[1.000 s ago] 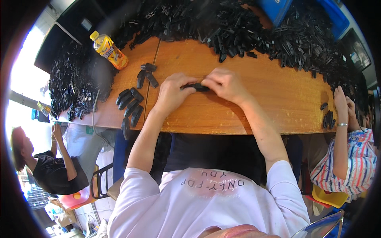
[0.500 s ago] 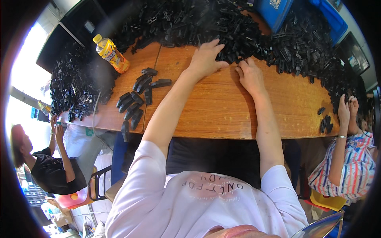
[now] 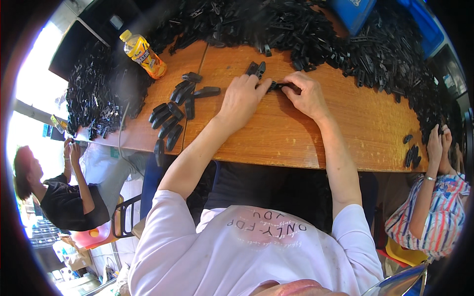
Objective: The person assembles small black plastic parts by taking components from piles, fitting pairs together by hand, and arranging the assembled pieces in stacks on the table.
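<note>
A yellow-capped plastic bottle [image 3: 143,54], clear near its neck and orange toward its base, stands on the wooden table [image 3: 247,138]; what the blue plastic bin [image 3: 353,14] holds is hidden. Between the hands, over the tabletop, a slim black plastic piece [image 3: 275,86] points left to right along its long axis. The right hand [image 3: 307,92] pinches its right end; whether the left hand [image 3: 242,96] grips the other end, I cannot tell.
</note>
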`<state>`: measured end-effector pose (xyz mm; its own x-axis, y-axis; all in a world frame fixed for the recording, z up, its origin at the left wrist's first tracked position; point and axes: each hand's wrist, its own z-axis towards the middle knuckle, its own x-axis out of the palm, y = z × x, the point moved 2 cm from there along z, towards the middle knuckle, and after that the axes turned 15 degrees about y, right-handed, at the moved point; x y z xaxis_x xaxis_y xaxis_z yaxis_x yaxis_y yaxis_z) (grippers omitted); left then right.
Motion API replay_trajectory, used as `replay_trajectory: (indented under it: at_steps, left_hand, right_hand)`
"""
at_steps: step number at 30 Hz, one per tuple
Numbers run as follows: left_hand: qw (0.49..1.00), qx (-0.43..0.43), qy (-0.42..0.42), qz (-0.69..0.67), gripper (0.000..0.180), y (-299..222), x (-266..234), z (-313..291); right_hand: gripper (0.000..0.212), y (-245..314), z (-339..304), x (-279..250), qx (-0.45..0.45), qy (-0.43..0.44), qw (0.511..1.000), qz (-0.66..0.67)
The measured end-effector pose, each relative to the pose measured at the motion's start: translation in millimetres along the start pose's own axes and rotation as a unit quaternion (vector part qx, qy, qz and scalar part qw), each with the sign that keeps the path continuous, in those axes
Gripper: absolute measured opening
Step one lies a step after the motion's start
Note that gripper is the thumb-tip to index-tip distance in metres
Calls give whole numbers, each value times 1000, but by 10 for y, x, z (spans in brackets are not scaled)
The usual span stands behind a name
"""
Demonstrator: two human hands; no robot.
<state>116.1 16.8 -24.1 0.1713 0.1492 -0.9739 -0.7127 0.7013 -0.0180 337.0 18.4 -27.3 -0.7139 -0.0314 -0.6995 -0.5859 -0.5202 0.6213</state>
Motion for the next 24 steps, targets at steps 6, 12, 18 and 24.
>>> replay_trajectory:
  at_steps: [6, 12, 18, 24]
  left_hand:
    - [998, 17, -48, -34, 24, -4, 2, -126]
    - [967, -26, -73, -244, 30, 61, -3, -127]
    - [936, -62, -34, -346, 36, 156, 51, -131]
    - [914, -80, -1, -398, 39, 144, 2, -81]
  right_hand:
    - [13, -38, -26, -17, 18, 28, 991, -130]
    - [15, 72, -18, -27, -7, 74, 995, -70]
    - [16, 197, -4, 8, -54, 121, 991, -23]
    - [12, 110, -5, 22, -70, 115, 991, -23]
